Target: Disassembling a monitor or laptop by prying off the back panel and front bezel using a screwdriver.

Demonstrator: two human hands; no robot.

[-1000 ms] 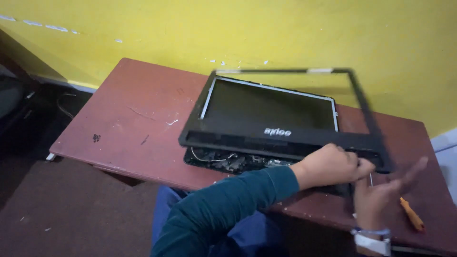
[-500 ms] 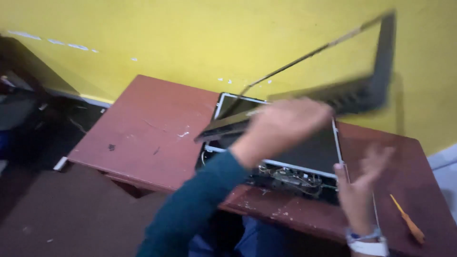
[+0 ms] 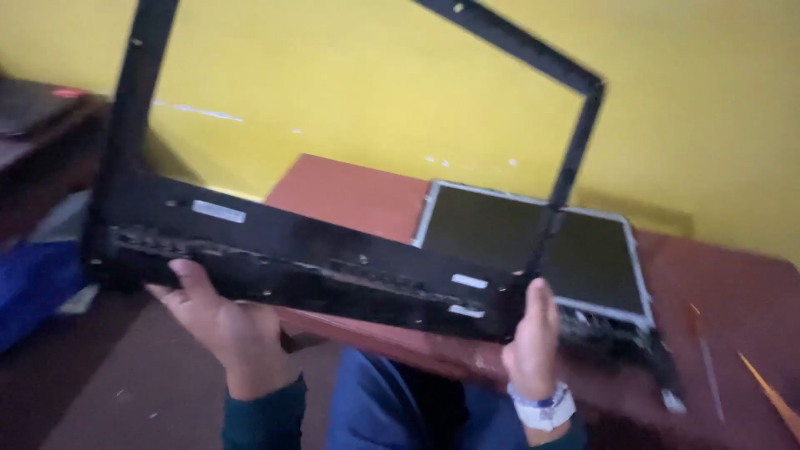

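Bezel frame (image 3: 317, 267), one piece only, is held up in the air between two hands, away from the desk and towards nine o'clock of the view. It is a black plastic rectangle, open in the middle, with thin side bars and a wide lower bar whose inner face is ribbed with clips and carries small pale stickers. The left hand (image 3: 221, 321) grips that lower bar from beneath near its nine o'clock end, thumb curled over the edge. The right hand (image 3: 533, 350), with one pale band at the wrist, clasps the bar's three o'clock end, fingers wrapped behind it.

One bare screen panel (image 3: 533, 242), dark glass in a thin silvery metal rim, lies flat on the reddish-brown wooden desk (image 3: 350, 196), at three o'clock of the frame, with loose cabling showing along its near edge. One orange stick-shaped tool (image 3: 767, 387) lies at four o'clock on the desk.

Half a second ago the frame was swinging up over the panel in one hand; now both hands hold it and it has moved clear to the left.
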